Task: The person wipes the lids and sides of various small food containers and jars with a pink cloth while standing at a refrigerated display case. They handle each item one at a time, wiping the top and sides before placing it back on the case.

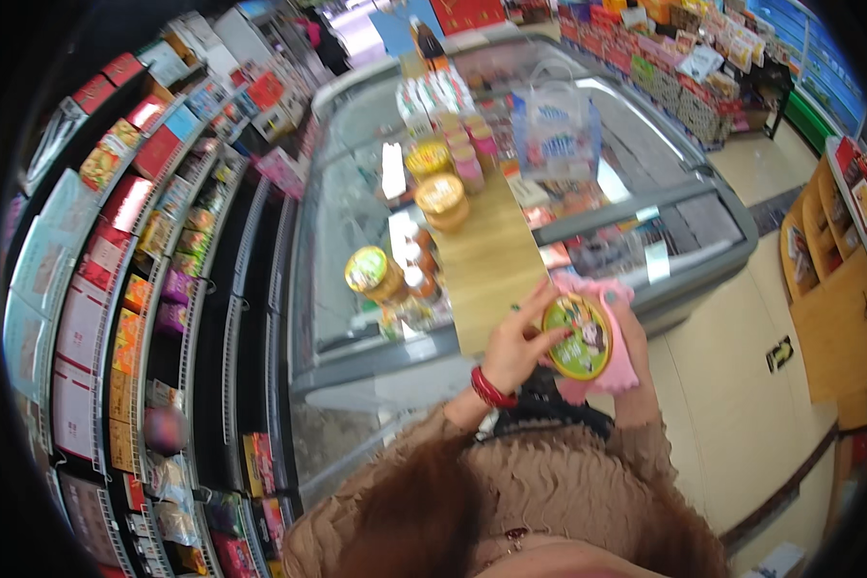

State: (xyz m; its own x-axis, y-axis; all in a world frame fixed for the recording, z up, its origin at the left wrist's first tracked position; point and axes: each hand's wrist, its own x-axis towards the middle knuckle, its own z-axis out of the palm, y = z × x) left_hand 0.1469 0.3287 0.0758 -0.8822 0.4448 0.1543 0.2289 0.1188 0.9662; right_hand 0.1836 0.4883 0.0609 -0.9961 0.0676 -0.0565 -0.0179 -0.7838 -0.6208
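A round tub with a green and yellow lid [576, 337] is held up in front of me. My left hand [518, 339], with a red bracelet on its wrist, touches the left side of the lid with its fingers spread. My right hand [630, 339] supports the tub from the right through a pink cloth [618, 361]; the cloth hides most of its fingers. A wooden board [488, 253] lies on the freezer beyond my hands. On its far part stand a tub with an orange lid [439, 193], a yellow-lidded tub [428, 157] and several pink jars [467, 165].
The glass-topped chest freezer [347, 217] also carries a green-lidded jar [370, 271], several white-capped bottles [420, 280], a clear plastic bag [556, 134] and a dark bottle [427, 43]. Stocked shelves [180, 253] line the left side. A wooden rack [838, 311] stands at the right.
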